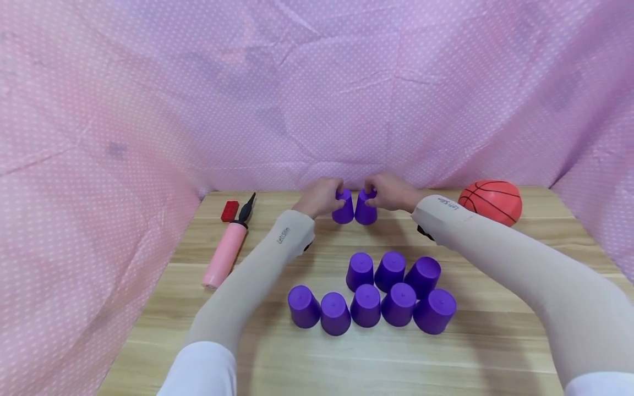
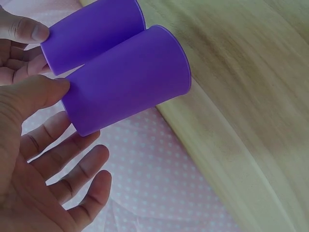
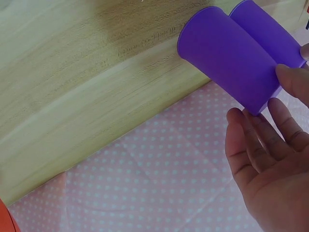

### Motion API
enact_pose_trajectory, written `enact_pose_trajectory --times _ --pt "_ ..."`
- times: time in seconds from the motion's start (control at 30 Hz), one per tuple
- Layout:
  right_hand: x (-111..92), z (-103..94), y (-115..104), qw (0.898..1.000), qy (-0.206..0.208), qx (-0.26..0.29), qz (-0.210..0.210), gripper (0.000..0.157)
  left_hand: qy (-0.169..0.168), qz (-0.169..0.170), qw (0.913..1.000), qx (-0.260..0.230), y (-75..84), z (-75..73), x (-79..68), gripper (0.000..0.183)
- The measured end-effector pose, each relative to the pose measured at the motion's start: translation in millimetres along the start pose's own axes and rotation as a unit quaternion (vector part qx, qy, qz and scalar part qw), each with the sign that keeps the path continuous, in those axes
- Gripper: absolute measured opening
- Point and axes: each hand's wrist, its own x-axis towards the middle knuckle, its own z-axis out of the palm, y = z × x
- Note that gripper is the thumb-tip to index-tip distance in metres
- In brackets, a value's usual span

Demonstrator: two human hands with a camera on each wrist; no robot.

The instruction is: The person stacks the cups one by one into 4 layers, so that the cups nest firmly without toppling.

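Two upside-down purple cups stand side by side near the back edge of the table. My left hand pinches the left cup by its narrow base, thumb on the near side and fingers behind. My right hand has the right cup the same way, between thumb and fingertips. In the left wrist view the left hand's cup overlaps the other one. The right wrist view shows the right hand's cup with its wide rim pointing away from the palm.
Nearer me, several upside-down purple cups form a back row and a front row. A pink hand pump and a red toy brick lie at left. An orange basketball-patterned object sits back right, before a pink dotted cloth.
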Motion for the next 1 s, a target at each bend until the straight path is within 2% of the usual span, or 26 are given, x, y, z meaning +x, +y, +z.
enact_pose_trajectory --times 0.23,0.37,0.47,0.6,0.7,0.8,0.87,1.0 --pt "-4 -2.4 -5 1.0 0.006 0.004 -0.001 0.028 0.003 -0.008 1.0 0.002 0.9 -2.0 -3.4 0.024" --pt "-15 -9.3 -6 1.0 0.011 0.021 -0.016 0.028 0.008 -0.002 1.0 0.0 0.3 -6.0 -12.6 0.028" --pt "-27 -16.8 -6 0.999 0.023 0.023 -0.03 0.026 0.01 0.015 0.9998 -0.001 2.5 -13.3 -23.5 0.031" --pt "-48 -26.2 -10 0.996 0.05 0.016 -0.066 0.024 0.009 0.068 0.997 0.036 7.1 -21.5 -40.8 0.032" --pt "-68 -29.4 -15 0.991 0.068 0.007 -0.113 0.026 -0.007 0.125 0.9893 0.074 15.3 -25.0 -57.1 0.032" --pt "-90 -28.4 -23 0.985 0.068 -0.008 -0.156 0.027 -0.047 0.179 0.9791 0.085 28.9 -25.7 -75.3 0.034" --pt "-106 -25.1 -28 0.984 0.056 -0.019 -0.169 0.027 -0.079 0.211 0.9707 0.084 39.5 -23.4 -84.6 0.035" --pt "-131 -13.1 -37 0.981 0.027 -0.031 -0.192 0.027 -0.126 0.247 0.9555 0.102 58.6 -18.3 -98.4 0.035"
